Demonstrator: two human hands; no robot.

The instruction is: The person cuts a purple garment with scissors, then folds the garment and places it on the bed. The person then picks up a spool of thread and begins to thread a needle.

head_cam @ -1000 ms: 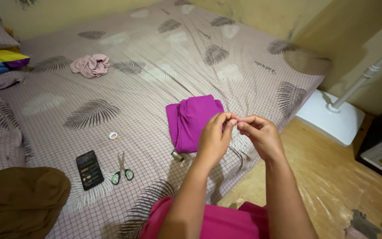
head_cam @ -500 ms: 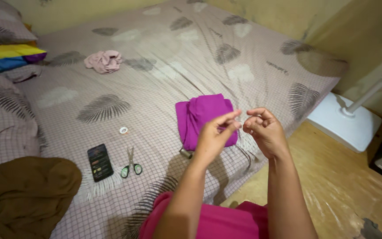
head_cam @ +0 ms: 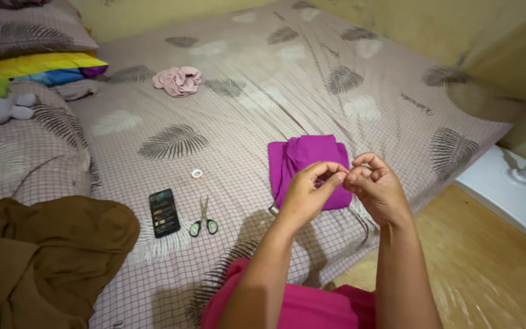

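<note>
Head camera looks down over the bed [head_cam: 312, 79], and from where I stand both hands are raised above its near edge, fingertips drawn together. The left hand [head_cam: 309, 194] has thumb and forefinger pinched, the other fingers curled loosely; the right hand [head_cam: 377, 187] is curled the same way, its fingertips meeting the left's. Whatever they pinch is too fine to make out, so I cannot tell what either hand grips, only that neither is slack. Taking the folded magenta cloth [head_cam: 307, 166] as the landmark: it lies flat on the sheet directly behind and below the hands, its long axis running away from the person, and the left hand overlaps its near right corner in view, so the left is the nearer one. A small dark spool-like thing [head_cam: 273, 209] peeks out at the cloth's near left corner. Further left of the cloth lie green-handled scissors [head_cam: 203, 218], blades pointing away, then a dark phone [head_cam: 163, 212], with a small white roll [head_cam: 197, 173] between scissors and cloth, further back. A crumpled pink cloth [head_cam: 178, 80] sits far beyond the magenta one, a brown blanket [head_cam: 44, 256] far to its near left.
</note>
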